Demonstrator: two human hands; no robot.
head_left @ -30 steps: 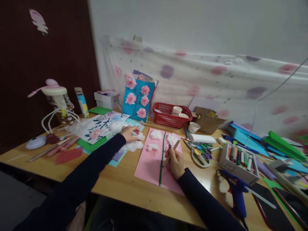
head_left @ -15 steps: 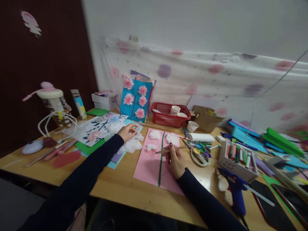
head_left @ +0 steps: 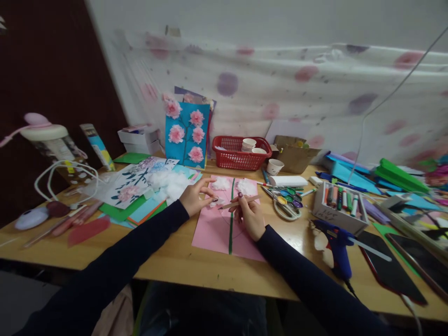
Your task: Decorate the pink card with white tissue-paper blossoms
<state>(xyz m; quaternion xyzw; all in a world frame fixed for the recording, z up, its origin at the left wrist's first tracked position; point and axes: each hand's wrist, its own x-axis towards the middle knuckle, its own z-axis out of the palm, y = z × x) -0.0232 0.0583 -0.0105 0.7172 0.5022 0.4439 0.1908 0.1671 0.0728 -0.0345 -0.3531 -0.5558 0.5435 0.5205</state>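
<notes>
Pink paper (head_left: 210,235) lies flat on the wooden desk (head_left: 168,266) in front of me, under and between my hands. It looks light and fairly stiff, though a hard press could crease it; I'd take it by its bare lower edge, away from the fluff. My right hand (head_left: 250,217) has its fingers closed around a slim wooden stick (head_left: 229,205), its dark pointed tip slanting over the sheet. My left hand (head_left: 196,198) is by the sheet's left side, thumb and forefinger curved towards a small puff (head_left: 216,202); whether they pinch any of it, I can't tell.

Two fuller white puffs sit near the top, one (head_left: 220,184) on each side (head_left: 246,187) of the green stripe (head_left: 231,226). They look soft, airy and ragged at the rim, so a heavy grip would flatten them or pull out wisps (fluff does love a fingertip). The stripe is smooth and narrow, running down the sheet. Beyond my left hand is a loose white heap (head_left: 173,184), and farther back a blue card (head_left: 178,151) stands propped, its pink flowers ruffled and delicate-looking.
</notes>
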